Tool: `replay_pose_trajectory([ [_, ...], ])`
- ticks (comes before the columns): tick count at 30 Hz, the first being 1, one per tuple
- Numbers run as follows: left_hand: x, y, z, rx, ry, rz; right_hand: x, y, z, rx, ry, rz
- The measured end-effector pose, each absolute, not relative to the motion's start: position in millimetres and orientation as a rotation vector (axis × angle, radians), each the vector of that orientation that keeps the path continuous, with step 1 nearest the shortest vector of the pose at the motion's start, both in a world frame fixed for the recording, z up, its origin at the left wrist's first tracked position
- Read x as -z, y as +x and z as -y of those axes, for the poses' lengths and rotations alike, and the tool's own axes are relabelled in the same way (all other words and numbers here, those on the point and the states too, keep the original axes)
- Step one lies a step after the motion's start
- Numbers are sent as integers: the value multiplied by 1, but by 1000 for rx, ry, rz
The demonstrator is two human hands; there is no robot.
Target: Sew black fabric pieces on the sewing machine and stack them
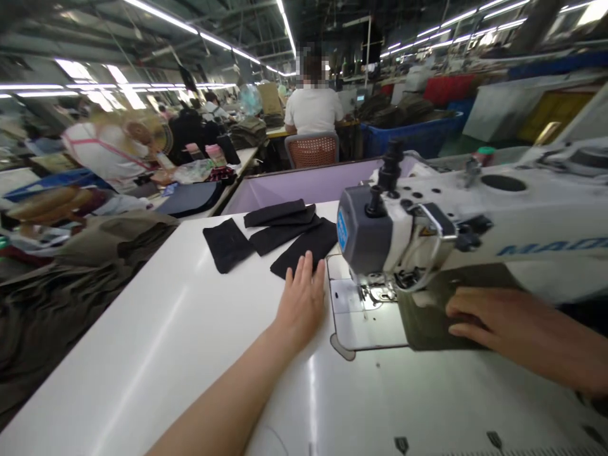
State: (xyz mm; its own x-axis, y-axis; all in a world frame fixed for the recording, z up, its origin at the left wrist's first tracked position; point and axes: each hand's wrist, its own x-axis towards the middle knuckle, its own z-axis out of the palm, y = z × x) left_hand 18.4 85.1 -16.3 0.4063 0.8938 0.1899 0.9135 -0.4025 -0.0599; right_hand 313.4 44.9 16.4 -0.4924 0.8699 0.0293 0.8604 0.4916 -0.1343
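Observation:
My left hand [304,304] lies flat on the white sewing table [199,354], its fingers stretched out onto the near end of a black fabric piece [308,244]. Several more black pieces lie beyond it, some overlapping, with a squarish black piece [228,244] apart at their left. Right of the needle area, my right hand [484,316] has its fingers bent onto an olive fabric piece [422,323], which lies flat; the fingertips are somewhat blurred. Between my hands stands the sewing machine [365,228], its presser foot [377,292] above the metal plate with no cloth visible under it.
Dark, crumpled cloth [57,316] is heaped along the table's left edge. A lilac panel [294,183] borders the far edge. Beyond it a person in a white shirt [313,111] sits on a brown chair [313,151]. A blue bin [408,133] full of cloth stands at the back right.

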Motion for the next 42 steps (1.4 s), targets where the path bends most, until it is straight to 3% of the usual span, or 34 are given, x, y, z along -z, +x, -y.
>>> replay_pose_trajectory([
  [7, -21, 24, -43, 74, -2780, 1277, -11, 312, -26, -131, -1572, 2615],
  [14, -29, 27, 1, 219, -2867, 1167, -15, 326, -38, -201, -1544, 2401],
  [19, -33, 37, 22, 439, -2955, 1162, -32, 337, -18, 27, -1624, 2149],
  [23, -34, 56, 31, 648, -3030, 1190, -42, 313, 30, 438, -1301, 2298],
  [27, -22, 70, 29, 688, -3132, 1042, -30, 267, 70, 248, -1104, 2470],
  [32, -12, 62, 24, 331, -3392, 864, -13, 260, 78, -285, -1168, 2432],
  [36, -13, 39, 36, 309, -3427, 1054, 3, 300, 59, -18, -1582, 2177],
  [42, -18, 16, 58, 336, -3417, 1278, 25, 351, 7, 95, -1671, 2373],
])
